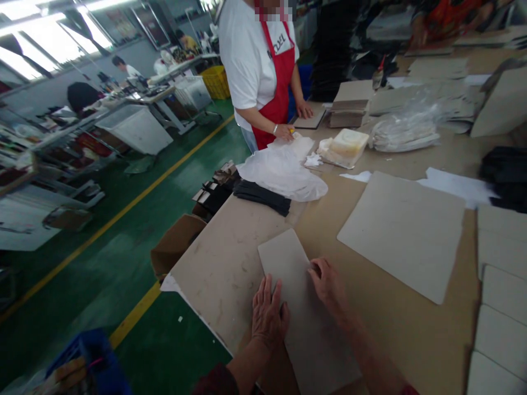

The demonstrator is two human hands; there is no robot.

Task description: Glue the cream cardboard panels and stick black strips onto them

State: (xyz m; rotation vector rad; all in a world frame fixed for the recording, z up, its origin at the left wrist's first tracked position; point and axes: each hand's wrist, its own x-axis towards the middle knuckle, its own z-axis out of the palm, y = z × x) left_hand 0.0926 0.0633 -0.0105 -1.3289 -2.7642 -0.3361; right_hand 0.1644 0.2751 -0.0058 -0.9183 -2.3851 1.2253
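A long grey board (pixel 304 307) with rounded corners lies at a slant on the table near its front edge. My left hand (pixel 268 314) rests over the board's left edge, its fingers stretched out and lying flat. At the board's right edge is my right hand (pixel 328 282), with its fingers bent and the thumb and fingertips drawn together on that edge. To the right lies a larger square grey board (pixel 405 233), apart from both hands. A bundle of black strips (pixel 262 196) lies beyond the long board.
A person in a red apron (pixel 275 109) stands across the table corner, hands on it. White sheeting (pixel 288 170), a yellowish block (pixel 346 144) and a plastic-wrapped bundle (pixel 405 131) lie beyond. Light boards (pixel 500 334) line the right side. A blue crate (pixel 93 356) stands at lower left.
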